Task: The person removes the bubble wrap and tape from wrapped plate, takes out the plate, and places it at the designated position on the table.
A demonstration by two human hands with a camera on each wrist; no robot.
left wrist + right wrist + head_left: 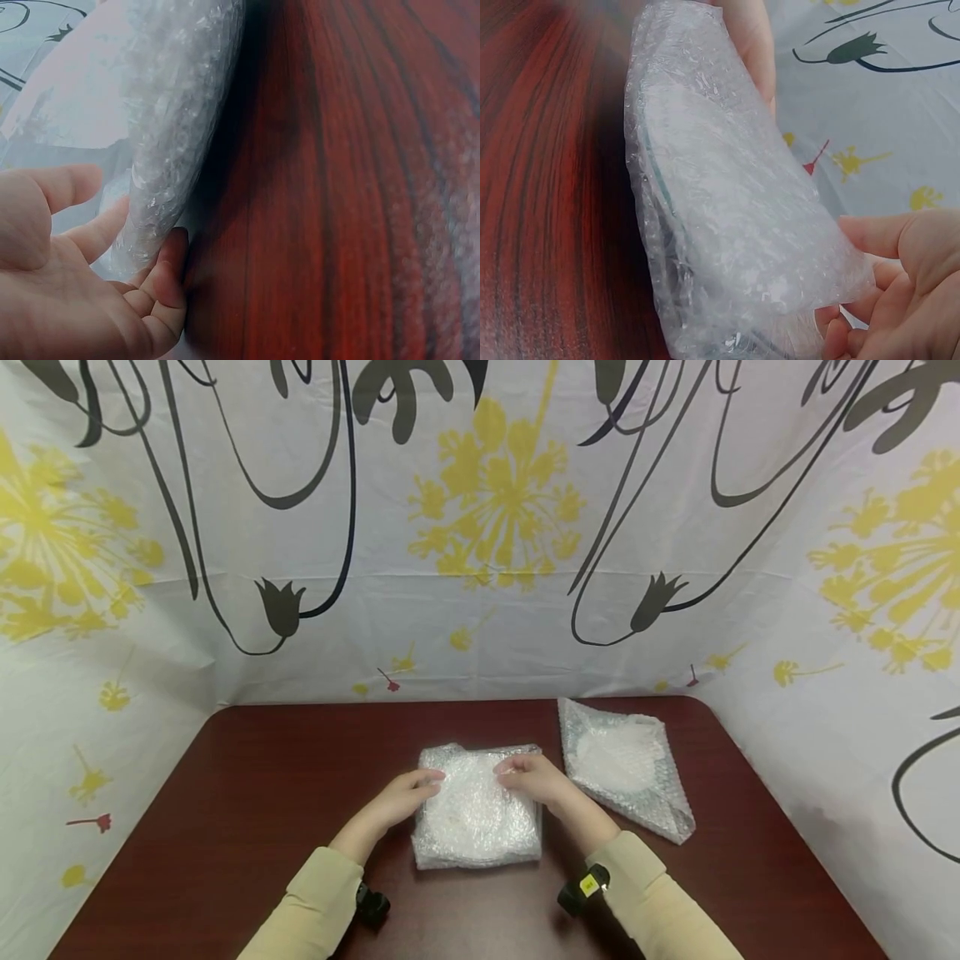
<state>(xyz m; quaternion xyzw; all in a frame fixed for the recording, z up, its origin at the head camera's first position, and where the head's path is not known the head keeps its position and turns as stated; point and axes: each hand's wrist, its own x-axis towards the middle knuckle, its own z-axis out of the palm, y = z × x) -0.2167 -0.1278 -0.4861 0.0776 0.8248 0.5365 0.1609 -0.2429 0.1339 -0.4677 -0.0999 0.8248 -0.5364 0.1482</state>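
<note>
Bubble-wrapped bundle (477, 814), hands (402, 796) (536, 778) holding; inside unclear

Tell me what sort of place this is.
Probably a screened-off tabletop workspace: a dark reddish-brown wood-grain table, white sheeting printed with yellow and grey flowers on three sides, and a flat clear bubble-wrap package with another nearby.

A dark red, wood-grained table (300, 760) – a bubble-wrapped bundle (476, 814) at its middle, another packet (618, 760) (set askew) farther right
</note>
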